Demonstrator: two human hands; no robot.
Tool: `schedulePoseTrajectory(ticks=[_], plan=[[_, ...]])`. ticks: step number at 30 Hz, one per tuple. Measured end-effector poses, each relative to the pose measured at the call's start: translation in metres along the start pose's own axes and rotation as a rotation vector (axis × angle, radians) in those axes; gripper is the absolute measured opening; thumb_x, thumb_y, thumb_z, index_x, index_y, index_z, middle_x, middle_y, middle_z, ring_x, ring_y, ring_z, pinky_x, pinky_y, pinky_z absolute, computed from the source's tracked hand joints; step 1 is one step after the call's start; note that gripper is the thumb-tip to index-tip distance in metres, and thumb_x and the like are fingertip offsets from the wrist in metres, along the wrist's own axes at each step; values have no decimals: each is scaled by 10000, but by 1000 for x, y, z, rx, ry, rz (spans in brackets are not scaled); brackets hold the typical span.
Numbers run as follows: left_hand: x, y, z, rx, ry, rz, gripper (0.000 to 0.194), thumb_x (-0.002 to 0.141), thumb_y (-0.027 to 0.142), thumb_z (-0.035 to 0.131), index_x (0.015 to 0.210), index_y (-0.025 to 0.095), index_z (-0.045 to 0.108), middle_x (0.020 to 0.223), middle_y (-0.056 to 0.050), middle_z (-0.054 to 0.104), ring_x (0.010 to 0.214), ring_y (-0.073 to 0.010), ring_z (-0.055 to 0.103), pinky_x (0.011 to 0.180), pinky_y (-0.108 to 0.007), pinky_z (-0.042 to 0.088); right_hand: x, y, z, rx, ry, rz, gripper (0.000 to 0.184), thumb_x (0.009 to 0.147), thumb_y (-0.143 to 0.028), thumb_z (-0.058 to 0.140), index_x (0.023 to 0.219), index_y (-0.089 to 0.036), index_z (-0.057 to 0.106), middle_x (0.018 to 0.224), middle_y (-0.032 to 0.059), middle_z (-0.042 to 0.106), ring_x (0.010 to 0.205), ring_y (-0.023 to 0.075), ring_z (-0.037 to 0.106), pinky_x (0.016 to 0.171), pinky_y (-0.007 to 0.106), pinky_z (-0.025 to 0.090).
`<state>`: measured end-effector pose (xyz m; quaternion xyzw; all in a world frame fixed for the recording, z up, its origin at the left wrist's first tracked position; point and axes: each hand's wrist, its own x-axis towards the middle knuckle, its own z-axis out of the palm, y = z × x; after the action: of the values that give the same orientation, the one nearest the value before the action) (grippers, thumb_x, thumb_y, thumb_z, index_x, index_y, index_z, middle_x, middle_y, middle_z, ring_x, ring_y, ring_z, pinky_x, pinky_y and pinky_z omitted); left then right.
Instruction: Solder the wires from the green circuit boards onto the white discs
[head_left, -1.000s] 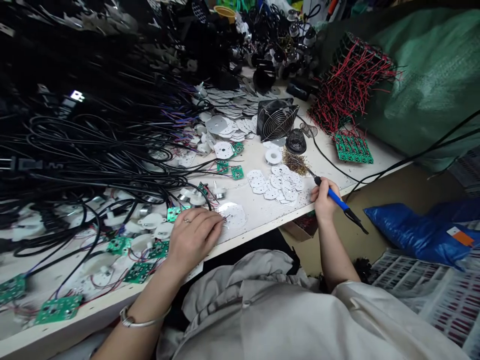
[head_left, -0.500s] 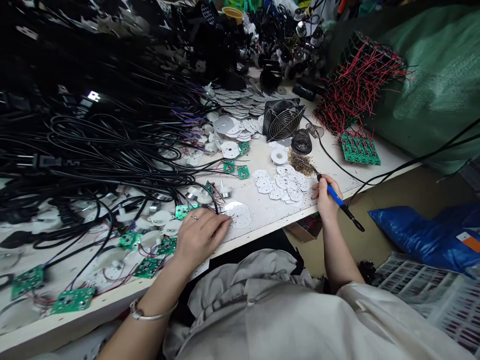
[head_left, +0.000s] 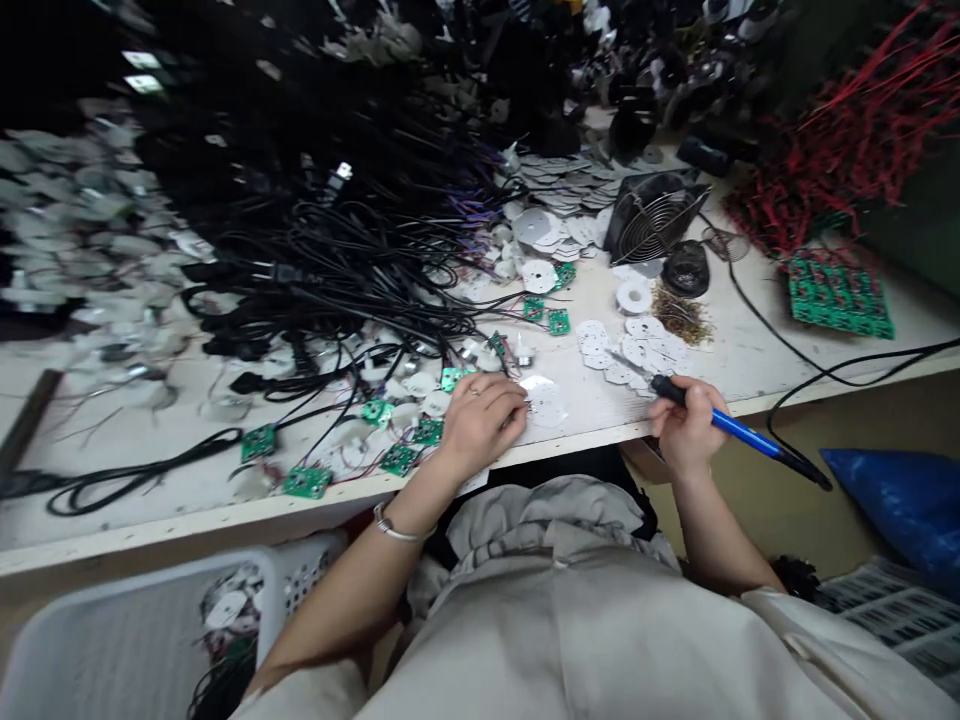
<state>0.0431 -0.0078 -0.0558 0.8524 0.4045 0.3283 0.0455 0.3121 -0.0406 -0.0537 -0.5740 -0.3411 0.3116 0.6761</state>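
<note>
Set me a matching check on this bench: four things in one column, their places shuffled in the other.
1. Blue-handled tool
2. White ring-shaped spool
3. Left hand
4. Green board panel

A. At the near end of the red wires
B. In the right hand
C. At the left side of a pale round plate
D. Beside the gold-coloured bits

Pairs: 1-B, 2-D, 3-C, 4-A

Silver bangle, ring, light grey garment

gap beside green panel (head_left: 840,295), black cable (head_left: 778,346) across
</note>
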Motion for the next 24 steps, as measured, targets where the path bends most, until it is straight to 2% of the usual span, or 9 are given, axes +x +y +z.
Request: schedulePoseTrajectory(ticks=[4, 7, 14, 20, 24], plan=[[-1, 1, 1, 38, -9, 13, 76, 864, 151, 606, 838, 216, 634, 880, 14, 767, 911, -184, 678, 905, -388, 434, -33, 10, 22, 40, -259, 122, 327, 858, -507, 604, 822, -192, 685, 460, -49, 601, 275, 79, 439, 279, 182, 306], [-1, 1, 2, 49, -3, 29, 65, 868, 151, 607, 850, 210, 628, 877, 11, 766, 908, -189, 676, 899, -386, 433, -38, 15, 23, -14, -361, 122, 317, 867, -501, 614, 833, -202, 712, 474, -48, 611, 299, 75, 446, 295, 180, 316], [-1, 1, 2, 50, -47, 4, 77, 876, 169, 601, 830, 210, 647, 888, 5, 772, 921, -196, 679, 888, -387, 446, -36, 14, 15, -151, -498, 92, 354, 893, -526, 581, 888, -208, 734, 507, -44, 632, 330, 80, 461, 339, 202, 364], [-1, 1, 1, 62, -73, -4, 96, 891, 185, 589, 829, 212, 658, 892, 3, 774, 924, -196, 679, 879, -381, 447, -34, 14, 17, -192, -582, 42, 293, 908, -476, 586, 916, -229, 744, 526, -50, 644, 355, 77, 485, 370, 198, 383], [-1, 1, 1, 52, -90, -19, 98, 896, 191, 587, 839, 214, 664, 903, 4, 774, 929, -194, 674, 894, -385, 434, -34, 14, 16, -220, -569, 38, 315, 904, -494, 580, 909, -228, 748, 524, -45, 644, 354, 83, 478, 368, 207, 385]])
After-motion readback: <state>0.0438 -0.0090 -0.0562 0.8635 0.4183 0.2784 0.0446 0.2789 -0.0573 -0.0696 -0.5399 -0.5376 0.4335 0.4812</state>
